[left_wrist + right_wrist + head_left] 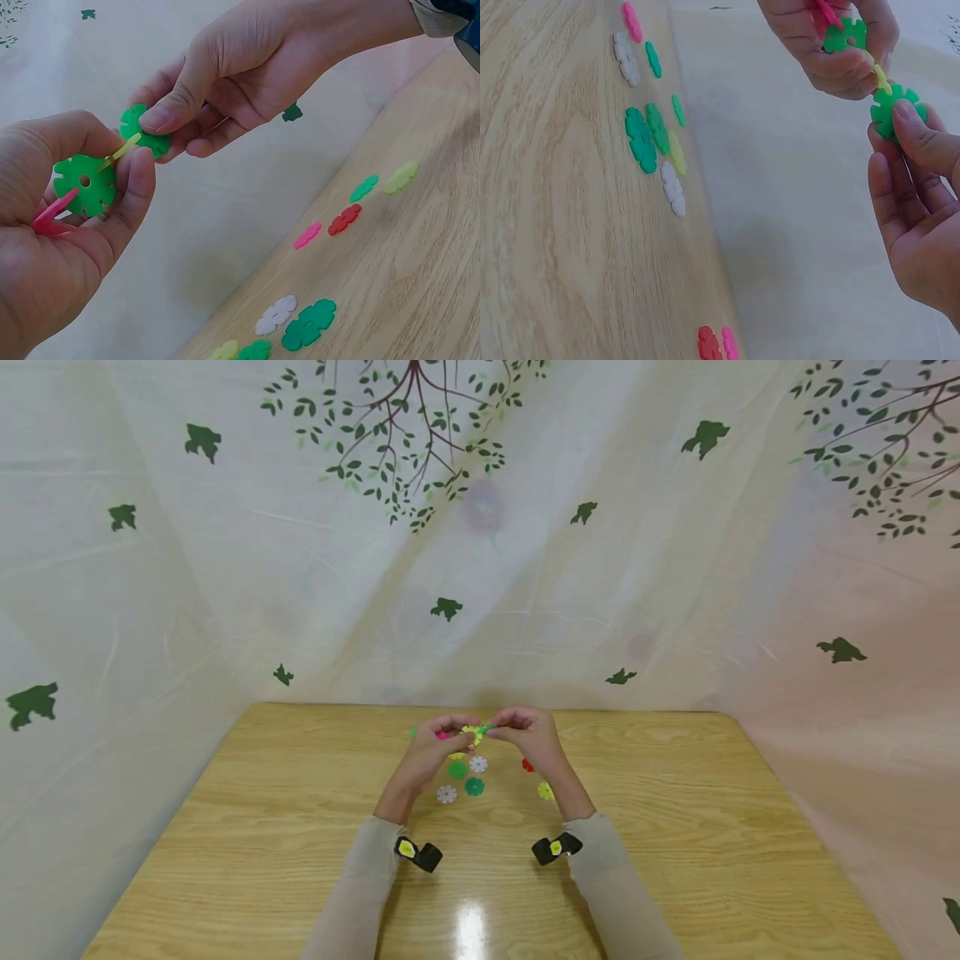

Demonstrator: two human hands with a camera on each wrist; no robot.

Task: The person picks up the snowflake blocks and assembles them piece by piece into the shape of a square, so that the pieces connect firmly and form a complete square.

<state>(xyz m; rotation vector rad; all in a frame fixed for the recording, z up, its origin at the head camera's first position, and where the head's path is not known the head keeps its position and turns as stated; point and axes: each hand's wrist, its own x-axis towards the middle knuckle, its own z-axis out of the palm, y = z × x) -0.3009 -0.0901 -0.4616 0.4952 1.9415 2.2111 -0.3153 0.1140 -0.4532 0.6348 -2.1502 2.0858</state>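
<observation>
Pinches a pink, green and yellow chain of notched discs in the left hand, raised over the worktop; pinches a green disc in the right hand, seemingly touching the yellow disc. Lower, can see white disc, teal disc, then red disc partly behind right wrist.

A hand could pass over the wooden table outside the beige sleeves, or up between them. Farther in, loose notched discs, left hand and right hand block the middle; printed cloth closes off the far edge.
</observation>
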